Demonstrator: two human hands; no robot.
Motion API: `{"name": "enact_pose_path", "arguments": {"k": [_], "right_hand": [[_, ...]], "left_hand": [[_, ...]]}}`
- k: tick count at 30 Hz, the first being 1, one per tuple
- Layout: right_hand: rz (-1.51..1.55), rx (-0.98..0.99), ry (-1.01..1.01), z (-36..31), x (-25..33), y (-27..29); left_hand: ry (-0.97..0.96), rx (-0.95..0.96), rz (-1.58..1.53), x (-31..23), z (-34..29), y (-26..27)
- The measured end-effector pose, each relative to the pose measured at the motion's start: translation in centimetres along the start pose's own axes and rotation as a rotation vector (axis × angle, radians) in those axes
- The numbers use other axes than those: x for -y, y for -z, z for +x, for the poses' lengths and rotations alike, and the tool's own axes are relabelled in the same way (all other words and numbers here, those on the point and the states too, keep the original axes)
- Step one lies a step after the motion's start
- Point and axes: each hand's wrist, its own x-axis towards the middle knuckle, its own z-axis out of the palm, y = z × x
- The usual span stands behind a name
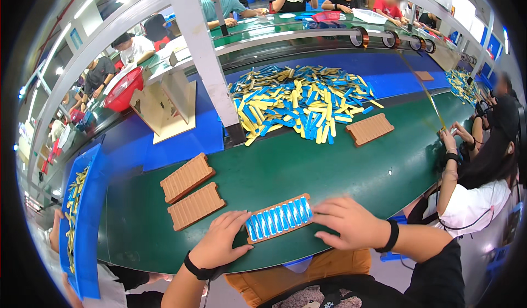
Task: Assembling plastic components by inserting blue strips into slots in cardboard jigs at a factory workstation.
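Note:
In front of me on the green table lies a brown ribbed tray point(282, 230), its grooves holding a row of blue strip-shaped pieces point(279, 218) with shiny whitish edges. My left hand point(222, 239) is at the tray's left end, fingers at the upper corner and thumb at the lower one. Close against the right end is my right hand point(346, 223), slightly blurred, its fingers stretched and thumb apart. Two more ribbed brown trays, one upper point(188, 178) and one lower point(196, 206), lie to the left with bare grooves.
A large heap of blue and yellow flat sticks point(307, 102) covers the far middle. Beside it lies another brown tray point(370, 129). A white post point(203, 50) rises behind the table. A blue bin point(85, 225) stands left; a co-worker point(483, 171) sits at right.

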Motion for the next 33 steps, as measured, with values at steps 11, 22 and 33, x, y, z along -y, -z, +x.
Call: {"name": "enact_pose_path", "arguments": {"k": [11, 22, 33], "right_hand": [[0.261, -0.335, -0.21, -12.2, 3.6, -5.1], [0.447, -0.451, -0.317, -19.1, 2.9, -6.3], [0.461, -0.346, -0.369, -22.6, 0.7, -4.6]], "left_hand": [[-0.092, 0.098, -0.013, -5.6, 6.5, -2.6], [-0.24, 0.022, 0.023, -18.6, 22.6, -12.4], [-0.025, -0.105, 0.166, -31.8, 37.3, -19.9]]}}
